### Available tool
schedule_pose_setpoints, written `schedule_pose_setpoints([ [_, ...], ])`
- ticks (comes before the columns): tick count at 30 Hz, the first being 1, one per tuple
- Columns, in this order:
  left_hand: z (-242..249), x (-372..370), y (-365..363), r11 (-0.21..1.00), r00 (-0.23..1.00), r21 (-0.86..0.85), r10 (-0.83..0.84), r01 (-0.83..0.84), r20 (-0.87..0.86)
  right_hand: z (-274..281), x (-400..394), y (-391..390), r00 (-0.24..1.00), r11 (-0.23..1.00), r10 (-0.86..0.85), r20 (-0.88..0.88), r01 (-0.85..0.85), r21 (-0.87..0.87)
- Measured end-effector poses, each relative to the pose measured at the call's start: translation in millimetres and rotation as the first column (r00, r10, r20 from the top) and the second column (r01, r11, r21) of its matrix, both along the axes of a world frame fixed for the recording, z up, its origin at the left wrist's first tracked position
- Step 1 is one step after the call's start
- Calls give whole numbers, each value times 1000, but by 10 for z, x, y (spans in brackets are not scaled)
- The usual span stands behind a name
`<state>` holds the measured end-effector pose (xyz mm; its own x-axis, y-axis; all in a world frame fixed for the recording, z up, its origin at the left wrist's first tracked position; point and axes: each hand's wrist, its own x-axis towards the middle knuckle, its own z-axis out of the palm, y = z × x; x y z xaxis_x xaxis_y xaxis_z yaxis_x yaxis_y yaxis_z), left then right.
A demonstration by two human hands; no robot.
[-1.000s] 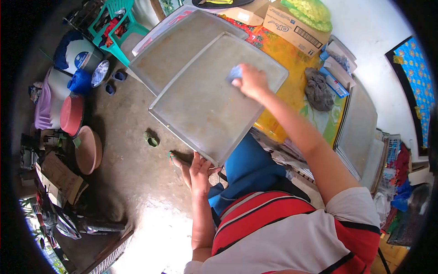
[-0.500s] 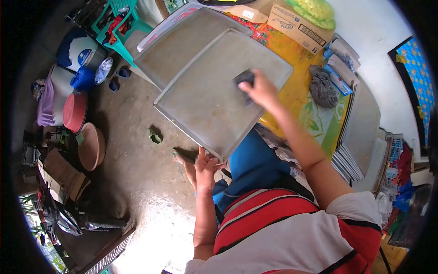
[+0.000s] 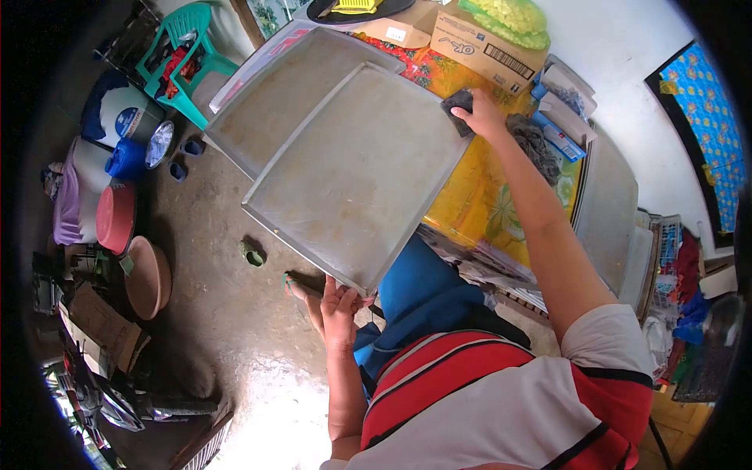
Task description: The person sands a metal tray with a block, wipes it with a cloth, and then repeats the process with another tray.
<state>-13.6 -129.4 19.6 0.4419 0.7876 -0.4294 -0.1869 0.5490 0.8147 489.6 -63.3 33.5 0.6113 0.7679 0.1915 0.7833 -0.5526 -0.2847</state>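
A flat grey metal baking tray [image 3: 356,168] with a raised rim lies tilted in front of me, overlapping a second metal tray [image 3: 294,94] beneath it. My left hand [image 3: 341,317] grips the near corner of the upper tray from below, fingers curled at its rim. At the far right corner of that tray, my right hand [image 3: 484,113] is closed on a dark grey scrubbing pad [image 3: 458,111]. The pad touches the tray's edge there. Faint brownish stains and smears mark the tray surface.
A table with a yellow patterned cloth [image 3: 454,204] holds a cardboard box [image 3: 489,51], a blue box [image 3: 560,137] and a crumpled dark cloth [image 3: 533,149]. More trays [image 3: 607,223] lean at the right. A green chair [image 3: 184,59] and basins [image 3: 147,278] stand left.
My right hand has moved the pad from the middle right of the tray outward to its far right corner. My left hand keeps its hold; the view has shifted slightly.
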Motion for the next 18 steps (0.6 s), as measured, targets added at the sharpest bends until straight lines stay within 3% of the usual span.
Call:
schedule_pose_setpoints([
  [5, -20, -9, 5, 1000, 1000, -6, -1, 1, 8, -33, -498, -156, 996, 998, 52, 68, -53, 15],
  [9, 24, -1, 18, 1000, 1000, -2, -19, 19, 6, 112, -922, -205, 997, 995, -54, 59, 59, -86],
  [12, 29, -20, 13, 1000, 1000, 8, -19, 19, 1, -2, -1278, -217, 999, 999, 31, 44, -32, 30],
  [18, 0, -1, -5, 999, 1000, 33, -21, 22, -5, 80, -2505, -283, 969, 968, 243, -52, -238, 83],
])
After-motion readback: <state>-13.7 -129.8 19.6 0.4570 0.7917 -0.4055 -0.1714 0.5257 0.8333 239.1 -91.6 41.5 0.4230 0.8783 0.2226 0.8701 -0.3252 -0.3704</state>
